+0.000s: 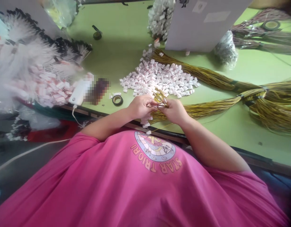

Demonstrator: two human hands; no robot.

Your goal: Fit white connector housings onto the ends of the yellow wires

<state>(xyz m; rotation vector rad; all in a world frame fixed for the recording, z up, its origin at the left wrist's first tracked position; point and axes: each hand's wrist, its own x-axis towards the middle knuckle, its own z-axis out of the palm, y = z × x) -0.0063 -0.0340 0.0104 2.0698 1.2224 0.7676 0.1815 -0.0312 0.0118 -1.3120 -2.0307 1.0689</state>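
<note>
My right hand (175, 111) is closed around the end of a bundle of thin yellow-and-dark wires (209, 107), and their splayed tips (160, 95) stick up out of the fist. Close beside it, my left hand (141, 107) is pinched at these tips; whatever lies between its fingers is too small to make out. Just beyond both hands spreads a heap of small white plastic connectors (159, 75), some with reddish marks. A few more connectors (146, 123) lie under my left hand by the table edge.
A second wire bundle (202, 71) crosses behind the heap, joining thick coils (275, 107) at the right. Tape rolls (117, 100) (97, 35) lie on the green table (122, 47). A white corded device (79, 91) and piled white-wire bundles (29, 56) are left; a grey box (202, 25) stands behind.
</note>
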